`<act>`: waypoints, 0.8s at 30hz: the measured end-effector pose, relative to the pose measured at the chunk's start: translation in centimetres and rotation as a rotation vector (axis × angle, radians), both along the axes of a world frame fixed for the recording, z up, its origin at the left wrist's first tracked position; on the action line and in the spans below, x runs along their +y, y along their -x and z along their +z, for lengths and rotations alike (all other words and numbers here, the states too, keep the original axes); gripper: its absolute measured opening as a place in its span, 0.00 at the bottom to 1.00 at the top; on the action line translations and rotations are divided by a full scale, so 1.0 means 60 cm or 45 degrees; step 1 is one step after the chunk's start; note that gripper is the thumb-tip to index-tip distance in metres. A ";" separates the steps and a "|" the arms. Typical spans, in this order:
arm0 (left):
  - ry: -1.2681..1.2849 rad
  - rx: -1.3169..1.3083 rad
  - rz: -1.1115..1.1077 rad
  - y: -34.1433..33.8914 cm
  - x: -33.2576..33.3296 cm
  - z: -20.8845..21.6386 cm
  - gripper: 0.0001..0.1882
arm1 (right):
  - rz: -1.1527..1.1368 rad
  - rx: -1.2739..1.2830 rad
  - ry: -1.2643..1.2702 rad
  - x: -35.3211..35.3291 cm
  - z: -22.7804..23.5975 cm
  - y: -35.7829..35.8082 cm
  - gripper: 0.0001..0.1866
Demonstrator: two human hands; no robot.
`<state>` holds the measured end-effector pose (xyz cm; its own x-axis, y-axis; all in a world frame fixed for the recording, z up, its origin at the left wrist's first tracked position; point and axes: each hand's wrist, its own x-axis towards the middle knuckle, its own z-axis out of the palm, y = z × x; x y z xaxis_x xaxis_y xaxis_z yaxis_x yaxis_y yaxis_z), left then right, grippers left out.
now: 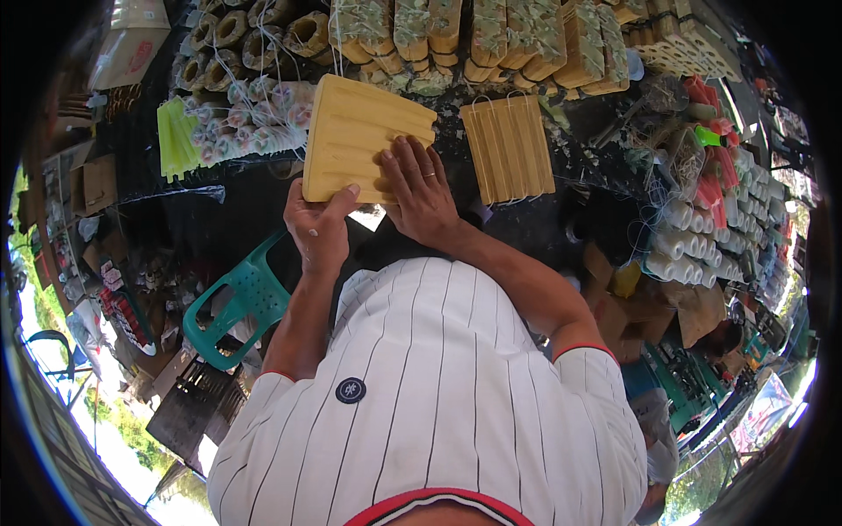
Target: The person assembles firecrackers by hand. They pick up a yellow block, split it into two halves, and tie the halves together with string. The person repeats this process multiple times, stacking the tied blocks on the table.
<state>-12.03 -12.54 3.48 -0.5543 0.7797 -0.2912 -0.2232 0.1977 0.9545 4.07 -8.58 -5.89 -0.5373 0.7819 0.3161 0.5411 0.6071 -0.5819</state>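
Note:
My left hand [319,230] grips the near left corner of a flat yellow ribbed bundle [353,127], with the thumb on top and the other fingers hidden beneath. My right hand [424,195] lies across the bundle's right part, its fingers stretched out and pressing on the ridged face; one finger wears a ring. The bundle is tilted, raised at the table's near edge. To its right, a second yellow ribbed bundle [508,145] rests on the dark table, with white strings along its grooves.
Stacked yellow bundles [488,39] and brown hollow tubes [232,31] line the back. Plastic-wrapped rolls [254,118] and light-green strips [178,138] lie left. White rolls [693,245] and red pieces [712,188] are piled right. A green plastic chair [250,294] stands at lower left.

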 end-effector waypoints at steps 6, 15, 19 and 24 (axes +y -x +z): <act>0.074 0.475 -0.092 -0.030 -0.018 0.031 0.13 | 0.099 0.261 -0.236 0.001 0.006 0.003 0.42; 0.116 0.893 -0.079 -0.035 -0.035 0.040 0.13 | 0.100 0.130 0.090 -0.011 0.034 -0.086 0.45; 0.087 0.917 -0.002 -0.054 -0.035 0.045 0.14 | 0.375 0.555 -0.180 0.046 0.117 -0.026 0.47; 0.111 0.877 0.062 -0.056 -0.044 0.059 0.15 | 0.261 -0.003 -0.093 0.001 0.061 -0.096 0.42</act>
<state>-8.68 -15.18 6.99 -0.6692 0.7389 0.0791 0.4173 0.2855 0.8628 9.82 -8.50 -2.21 -0.6835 0.6314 0.3663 0.4036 0.7450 -0.5312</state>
